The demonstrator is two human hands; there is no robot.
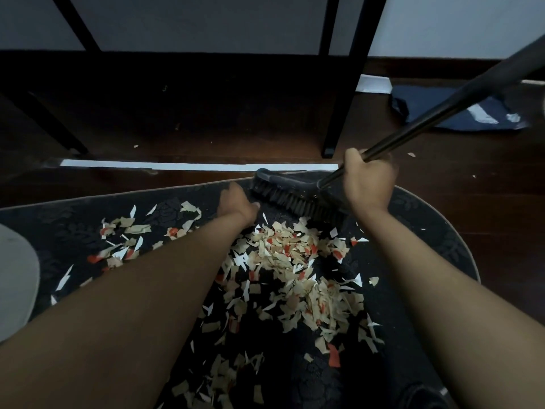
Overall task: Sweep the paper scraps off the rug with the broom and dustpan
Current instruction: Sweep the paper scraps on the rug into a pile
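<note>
A dark patterned rug (70, 225) is strewn with several tan, white and red paper scraps (298, 270), thickest in the middle. The black broom head (292, 196) sits at the rug's far edge, bristles down, its handle (436, 110) rising to the upper right. My right hand (367, 181) grips the handle just above the head. My left hand (237, 203) reaches to the left end of the bristles and touches them; its fingers are hidden from here. No dustpan is in view.
Dark wooden floor lies beyond the rug, with a white strip (197, 166) on it. Black furniture legs (334, 107) stand behind the broom. A dark blue cloth (454, 107) lies at the far right, a grey object (14, 278) at the left edge.
</note>
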